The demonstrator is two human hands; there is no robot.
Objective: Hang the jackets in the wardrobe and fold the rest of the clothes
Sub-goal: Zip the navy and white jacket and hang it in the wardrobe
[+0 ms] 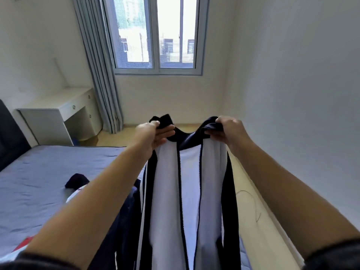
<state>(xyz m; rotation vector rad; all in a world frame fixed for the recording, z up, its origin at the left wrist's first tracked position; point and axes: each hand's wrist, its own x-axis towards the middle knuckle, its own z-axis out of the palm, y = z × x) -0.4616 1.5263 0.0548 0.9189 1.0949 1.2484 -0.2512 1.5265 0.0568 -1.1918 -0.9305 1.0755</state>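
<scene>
A white and navy zip jacket point(190, 191) hangs in front of me, held up by its collar over the bed's right edge. My left hand point(153, 135) grips the left side of the dark collar. My right hand point(228, 131) grips the right side. The zip is open and the white lining faces me. More clothes lie on the bed point(39, 182): a dark garment point(77, 181), a white piece beside it and something red point(25, 243) at the lower left, partly hidden by my left arm. No wardrobe is in view.
The bed with a grey-blue sheet fills the left. A white desk point(64, 112) stands in the far left corner beside grey curtains point(101, 75) and a window point(157, 34). A white wall runs close on the right, with a strip of wooden floor point(251, 191) below it.
</scene>
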